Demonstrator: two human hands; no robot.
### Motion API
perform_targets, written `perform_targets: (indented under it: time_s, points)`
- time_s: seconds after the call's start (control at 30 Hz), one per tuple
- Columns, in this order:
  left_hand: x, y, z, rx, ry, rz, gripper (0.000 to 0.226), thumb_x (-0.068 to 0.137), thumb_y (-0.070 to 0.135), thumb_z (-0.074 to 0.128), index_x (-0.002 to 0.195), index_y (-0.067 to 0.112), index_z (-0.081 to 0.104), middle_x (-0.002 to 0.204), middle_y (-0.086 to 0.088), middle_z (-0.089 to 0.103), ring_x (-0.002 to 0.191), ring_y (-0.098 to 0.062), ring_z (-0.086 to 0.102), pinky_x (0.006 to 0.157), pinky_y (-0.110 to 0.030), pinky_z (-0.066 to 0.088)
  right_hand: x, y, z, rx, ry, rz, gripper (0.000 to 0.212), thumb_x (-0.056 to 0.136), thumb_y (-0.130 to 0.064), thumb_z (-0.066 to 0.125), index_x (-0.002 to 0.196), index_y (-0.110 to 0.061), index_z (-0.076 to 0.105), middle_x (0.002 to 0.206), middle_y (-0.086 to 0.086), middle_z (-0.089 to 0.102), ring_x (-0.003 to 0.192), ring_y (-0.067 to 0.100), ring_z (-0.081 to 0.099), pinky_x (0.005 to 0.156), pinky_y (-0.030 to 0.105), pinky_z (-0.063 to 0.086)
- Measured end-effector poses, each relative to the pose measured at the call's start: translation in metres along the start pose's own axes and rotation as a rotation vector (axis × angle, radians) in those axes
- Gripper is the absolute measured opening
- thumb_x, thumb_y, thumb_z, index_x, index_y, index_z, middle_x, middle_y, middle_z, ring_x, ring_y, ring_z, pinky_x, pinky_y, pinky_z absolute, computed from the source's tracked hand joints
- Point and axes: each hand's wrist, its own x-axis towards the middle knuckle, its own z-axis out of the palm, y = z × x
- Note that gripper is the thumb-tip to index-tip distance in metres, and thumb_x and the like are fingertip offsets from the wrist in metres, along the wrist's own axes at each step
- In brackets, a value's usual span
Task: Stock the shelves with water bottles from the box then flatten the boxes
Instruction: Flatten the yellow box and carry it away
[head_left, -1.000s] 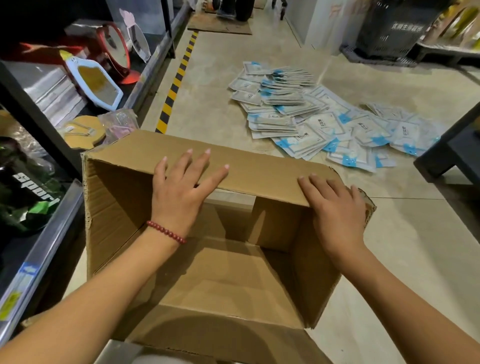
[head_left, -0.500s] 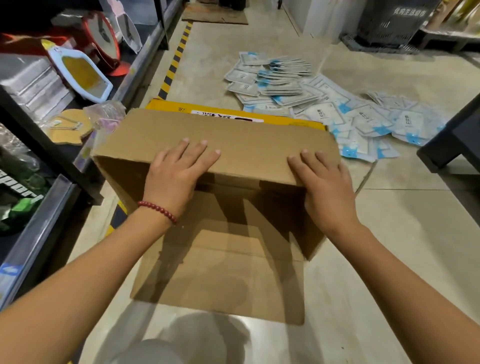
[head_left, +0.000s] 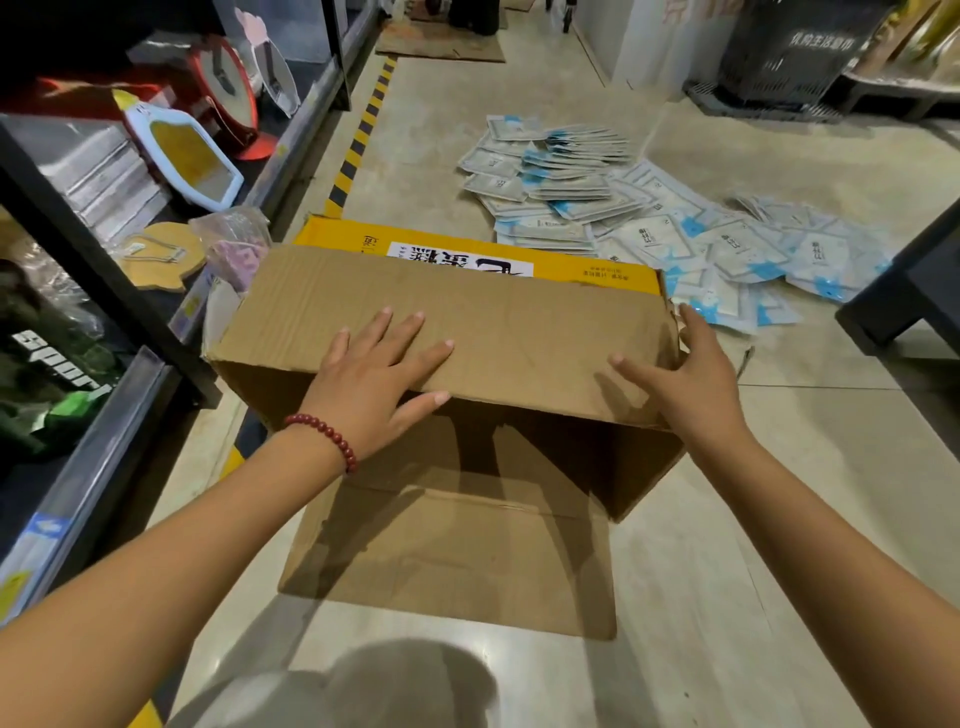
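The empty box (head_left: 457, 353) lies on its side on the floor (head_left: 779, 493) beside the shelves (head_left: 119, 395), its open end facing the person, so pressing can fold it flat. The left hand (head_left: 374, 379) lies spread, palm down, on the top panel. The right hand (head_left: 691, 379), fingers open, cups the right corner to steady it. Neither grips. No bottles are visible.

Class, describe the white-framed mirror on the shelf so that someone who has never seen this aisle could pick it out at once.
Start at the dark shelving unit along the left of the aisle. On its upper level, right of a stack of silvery flat packs, the white-framed mirror leans tilted. Its angular white frame and yellowish glass set it apart from the red-framed mirror behind it.
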Motion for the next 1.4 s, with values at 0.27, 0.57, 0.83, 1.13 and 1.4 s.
perform_targets:
  time_s: [0.27,0.57,0.83,1.13,1.4]
  points:
    - [0.014,0.0,-0.052,0.118,0.3,0.041,0.13,0.052,0.063,0.077,0.144,0.045,-0.012,0.154,-0.001,-0.017,0.143,-0.03,-0.015,0.103,-0.064,-0.01,-0.013,-0.003,-0.031,0.252,0.164,-0.079,0.032,0.093,-0.03,0.057,0.121,-0.015,0.057,0.108,-0.002,0.063,0.094,0.008,0.059,0.074,0.028,0.049]
    - [0.008,0.032,-0.085,0.177,0.505,0.222,0.067,0.049,0.04,0.09,0.096,0.007,0.056,0.072,-0.013,0.059,0.066,-0.031,0.056,0.064,-0.039,0.041,-0.035,0.018,-0.059,0.177,0.06,-0.141,0.019,0.092,-0.013,0.06,0.092,0.005,0.052,0.09,0.005,0.065,0.085,0.016,0.062,0.075,0.045,0.053]
    - [0.002,0.053,-0.116,0.326,0.053,0.177,0.044,0.087,0.059,0.05,0.067,0.022,0.035,0.062,0.007,0.04,0.066,-0.016,0.044,0.054,-0.027,0.032,-0.047,0.024,-0.085,0.153,-0.145,-0.155,0.022,0.091,-0.01,0.059,0.097,-0.029,0.067,0.093,-0.015,0.071,0.09,0.001,0.065,0.078,0.019,0.053]
    - [-0.021,0.053,-0.1,0.198,-0.178,0.235,0.038,0.094,0.056,0.031,0.107,0.034,0.06,0.085,0.011,0.062,0.075,-0.008,0.057,0.066,-0.026,0.05,-0.037,0.032,-0.102,-0.041,-0.167,-0.028,0.065,0.078,0.024,0.033,0.113,-0.023,0.061,0.127,0.0,0.06,0.118,0.008,0.054,0.104,0.034,0.042]
    - [-0.069,0.056,-0.057,0.2,-0.402,0.333,0.064,0.099,0.043,0.031,0.15,0.03,-0.006,0.159,0.001,0.002,0.146,-0.017,0.008,0.115,-0.033,0.024,-0.013,0.054,-0.083,-0.808,-0.382,0.018,0.065,0.088,0.006,0.038,0.146,-0.021,0.031,0.156,0.001,0.026,0.145,0.018,0.015,0.116,0.056,0.001]
